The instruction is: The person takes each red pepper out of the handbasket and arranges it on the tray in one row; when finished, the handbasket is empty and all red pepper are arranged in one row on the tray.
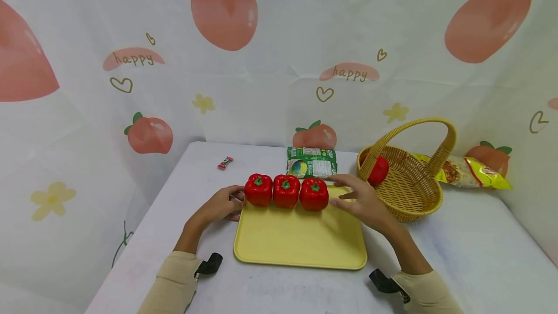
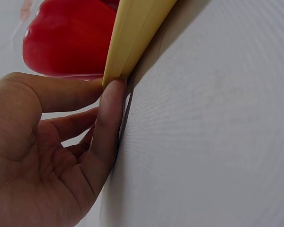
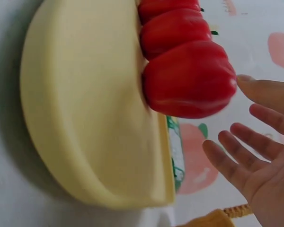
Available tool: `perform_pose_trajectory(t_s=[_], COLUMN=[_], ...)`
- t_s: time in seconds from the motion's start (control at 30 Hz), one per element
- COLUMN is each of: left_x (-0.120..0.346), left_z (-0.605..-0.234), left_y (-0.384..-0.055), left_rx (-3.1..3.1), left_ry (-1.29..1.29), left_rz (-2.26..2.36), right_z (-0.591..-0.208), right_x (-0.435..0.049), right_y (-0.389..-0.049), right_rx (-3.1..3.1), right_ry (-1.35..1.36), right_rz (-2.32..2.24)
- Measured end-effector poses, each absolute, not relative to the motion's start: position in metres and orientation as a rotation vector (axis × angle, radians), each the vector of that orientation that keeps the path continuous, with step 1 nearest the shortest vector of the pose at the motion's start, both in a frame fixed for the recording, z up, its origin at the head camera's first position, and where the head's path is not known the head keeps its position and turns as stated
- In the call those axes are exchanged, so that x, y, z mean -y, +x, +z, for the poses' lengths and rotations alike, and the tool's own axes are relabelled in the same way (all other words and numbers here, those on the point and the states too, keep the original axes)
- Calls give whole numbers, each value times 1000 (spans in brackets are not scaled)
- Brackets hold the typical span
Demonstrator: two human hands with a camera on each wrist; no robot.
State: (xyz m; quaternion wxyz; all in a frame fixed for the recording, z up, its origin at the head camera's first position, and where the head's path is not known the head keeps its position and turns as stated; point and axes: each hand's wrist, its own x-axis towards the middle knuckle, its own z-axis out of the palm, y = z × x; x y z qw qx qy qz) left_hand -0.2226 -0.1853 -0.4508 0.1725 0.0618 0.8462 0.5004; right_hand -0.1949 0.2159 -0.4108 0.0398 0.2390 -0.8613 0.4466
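Note:
Three red bell peppers stand in a row along the far side of a yellow tray (image 1: 301, 241): the left pepper (image 1: 258, 194), the middle pepper (image 1: 286, 195) and the right pepper (image 1: 314, 197). My left hand (image 1: 220, 205) is at the tray's far left corner. In the left wrist view its fingertips (image 2: 114, 92) pinch the tray's rim, close beside the left pepper. My right hand (image 1: 366, 202) hovers by the right pepper with its fingers spread. Its thumb tip (image 3: 245, 78) is at the pepper's side; whether they touch I cannot tell.
Right of the tray stands a wicker basket (image 1: 407, 197) with a tall handle, holding another red pepper (image 1: 378, 171). A green packet (image 1: 311, 163) lies behind the tray. A yellow bag (image 1: 472, 172) lies behind the basket. At the far left is a small red wrapped snack (image 1: 225, 163).

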Motion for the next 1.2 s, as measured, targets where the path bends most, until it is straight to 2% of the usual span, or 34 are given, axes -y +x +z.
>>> perform_pose_trajectory(t_s=[0.63,1.2], left_x=[184,184], left_z=[-448,-448], left_y=[-220,-220], left_rx=[-2409,-2391], left_ry=[177,182], left_rz=[1407,1422], right_z=[-367,-337], right_x=[-289,-340], right_y=[-180,-214], right_rx=[2544,2724], right_ry=[691,423], right_rz=[972,1000])
